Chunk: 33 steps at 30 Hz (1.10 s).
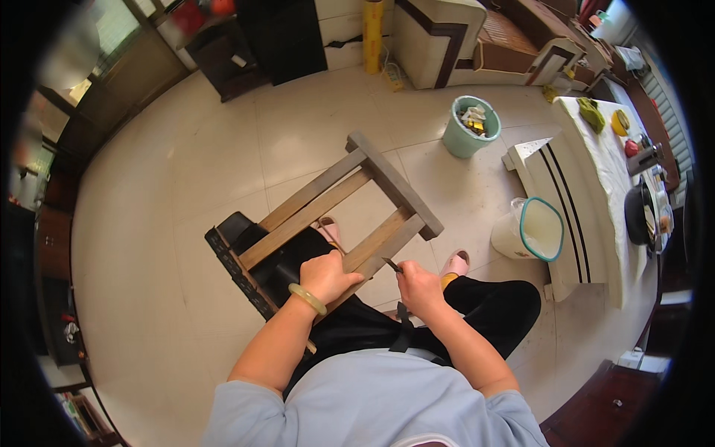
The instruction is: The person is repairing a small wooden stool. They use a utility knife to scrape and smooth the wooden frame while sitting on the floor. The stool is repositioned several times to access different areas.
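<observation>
A wooden stool (308, 218) lies tipped across my lap, its bare rails and end bar reaching away from me. Torn black leather-like covering (279, 257) hangs at its left end, where a dark edge strip is fixed along the wood. My left hand (328, 277), with a pale green bangle on the wrist, is closed round the near rail. Just right of that rail, my right hand (418, 289) grips a small dark-bladed knife (390, 264), its tip pointing up and left near the wood. A black strap (403, 328) hangs below my right hand.
To the right stand a white bin with a teal rim (524, 235) and a white-covered table (596, 171) bearing a pot and other items. A green bin (463, 138) with rubbish is farther off. A dark cabinet (223, 59) and a sofa (424, 45) line the back.
</observation>
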Each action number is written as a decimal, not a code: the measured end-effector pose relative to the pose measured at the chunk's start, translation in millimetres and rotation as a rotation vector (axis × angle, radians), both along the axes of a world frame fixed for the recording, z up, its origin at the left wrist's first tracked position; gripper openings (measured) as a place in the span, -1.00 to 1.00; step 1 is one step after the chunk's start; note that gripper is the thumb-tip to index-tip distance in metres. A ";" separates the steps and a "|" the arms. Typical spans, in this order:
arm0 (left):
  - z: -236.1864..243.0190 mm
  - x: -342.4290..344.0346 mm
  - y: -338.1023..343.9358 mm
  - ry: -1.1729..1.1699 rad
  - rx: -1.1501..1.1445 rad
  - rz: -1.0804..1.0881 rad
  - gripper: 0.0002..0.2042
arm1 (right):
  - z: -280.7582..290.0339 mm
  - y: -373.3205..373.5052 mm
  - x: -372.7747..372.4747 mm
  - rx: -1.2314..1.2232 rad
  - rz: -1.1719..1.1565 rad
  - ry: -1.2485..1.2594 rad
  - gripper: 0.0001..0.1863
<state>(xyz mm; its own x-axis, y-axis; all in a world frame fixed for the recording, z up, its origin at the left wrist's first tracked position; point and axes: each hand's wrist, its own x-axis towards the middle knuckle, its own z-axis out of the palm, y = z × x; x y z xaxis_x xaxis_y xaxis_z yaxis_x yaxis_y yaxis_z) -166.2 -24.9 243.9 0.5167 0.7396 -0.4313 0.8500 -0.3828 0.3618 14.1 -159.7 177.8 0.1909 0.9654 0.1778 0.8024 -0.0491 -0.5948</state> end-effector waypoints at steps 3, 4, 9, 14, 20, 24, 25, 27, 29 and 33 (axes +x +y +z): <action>-0.1 -0.4 -1.0 0.015 0.007 0.010 -0.43 | 8.4 -0.4 3.3 -0.040 -0.040 0.047 -0.88; -0.4 -0.6 -1.1 0.015 0.009 0.006 -0.43 | 10.4 -0.8 4.2 -0.040 -0.052 0.067 -0.88; 1.2 0.1 -3.4 0.032 0.029 -0.016 -0.43 | 13.6 -3.7 11.9 -0.091 -0.103 0.265 -0.85; 5.9 3.6 -7.8 0.046 0.011 -0.045 -0.41 | 19.0 -7.7 33.4 -0.231 -0.148 1.262 -0.81; 10.7 1.7 -13.1 0.034 0.043 -0.064 -0.46 | 47.8 -14.7 40.6 -0.204 -0.212 1.615 -0.82; 8.6 1.4 -14.5 0.021 0.037 -0.075 -0.46 | 40.3 -22.9 39.9 -0.200 -0.224 1.688 -0.80; 6.3 0.3 -13.1 0.017 0.036 -0.079 -0.46 | 39.2 -24.3 39.4 -0.194 -0.229 1.697 -0.80; 3.9 -2.8 -11.7 0.006 0.022 -0.085 -0.45 | 35.3 -27.1 39.1 -0.181 -0.255 1.707 -0.79; 1.8 -4.8 -10.0 -0.003 -0.001 -0.082 -0.45 | 32.4 -29.3 39.0 -0.168 -0.291 1.713 -0.79; 5.3 -4.2 -11.5 -0.058 -0.045 -0.062 -0.47 | 40.6 -39.9 45.3 -0.120 -0.331 1.727 -0.77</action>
